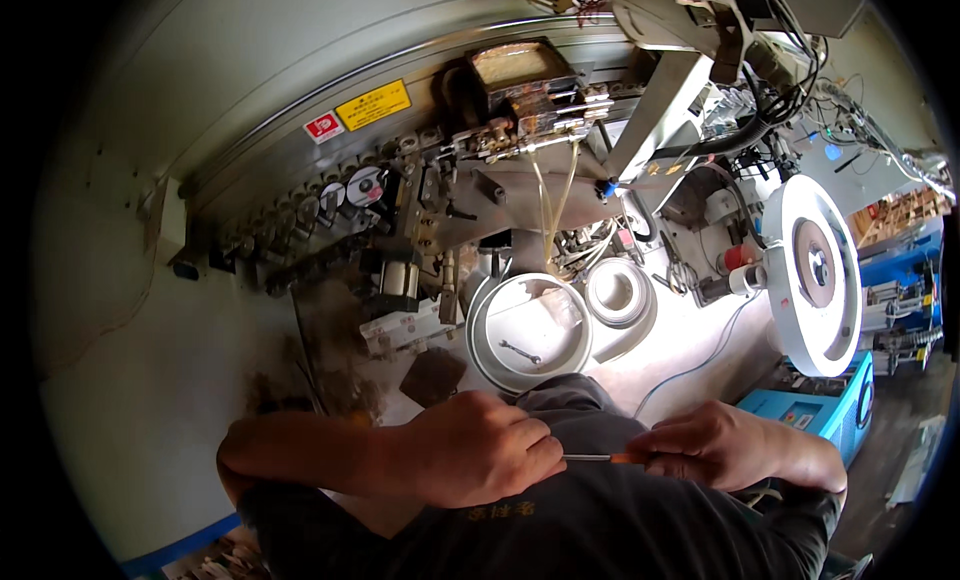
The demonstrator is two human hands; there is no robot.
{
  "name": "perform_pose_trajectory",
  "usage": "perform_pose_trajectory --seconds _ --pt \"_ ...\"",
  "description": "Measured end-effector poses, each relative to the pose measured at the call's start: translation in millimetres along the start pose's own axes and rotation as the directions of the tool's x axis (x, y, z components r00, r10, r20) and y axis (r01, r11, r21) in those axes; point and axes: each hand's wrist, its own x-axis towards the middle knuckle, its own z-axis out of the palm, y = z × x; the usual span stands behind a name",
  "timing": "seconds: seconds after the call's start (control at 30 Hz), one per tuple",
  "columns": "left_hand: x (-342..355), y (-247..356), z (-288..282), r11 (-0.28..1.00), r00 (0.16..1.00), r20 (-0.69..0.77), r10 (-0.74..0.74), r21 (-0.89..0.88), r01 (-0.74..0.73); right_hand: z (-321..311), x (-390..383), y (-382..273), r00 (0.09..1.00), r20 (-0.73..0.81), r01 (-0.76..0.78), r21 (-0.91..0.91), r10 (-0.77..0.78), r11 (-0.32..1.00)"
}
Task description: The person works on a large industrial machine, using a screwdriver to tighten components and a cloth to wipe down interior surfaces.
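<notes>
Crossing a dark cloth shirt (pixel 590 525), a slim silver metal rod with an orange end (pixel 588 458) is already in hand: left hand (pixel 485 450) closed around silver, right hand (pixel 708 445) pinching orange. It's clear of the grey metal machine (pixel 520 195); what remains doesn't show.

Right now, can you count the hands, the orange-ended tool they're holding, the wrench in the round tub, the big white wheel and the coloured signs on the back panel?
Hands: 2 (left hand, right hand)
Orange-ended tool: 1
Wrench: 1
Big white wheel: 1
Signs: 2 (yellow sign, red sign)
Total: 7
</notes>
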Motion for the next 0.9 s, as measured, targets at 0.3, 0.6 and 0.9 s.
perform_pose_trajectory --seconds 0.3,0.6,0.9 --pt "43.4 -28.6 -9.5 0.979 0.99 0.126 -0.06 -0.185 0.083 -28.3 -28.8 19.1 0.999 -0.024 -0.039 0.091 0.042 0.995" --pt "87.4 -233.3 -131.8 0.76 0.487 -0.604 -0.631 -0.355 0.545 -42.9 -81.6 112.3 0.778 -0.3 -0.31 0.581 0.552 0.753" --pt "154.5 -373.1 -137.9 0.81 0.655 -0.602 -0.457 0.023 0.586 13.2 -88.3 185.9 0.736 -0.319 -0.162 0.774 0.598 0.612"
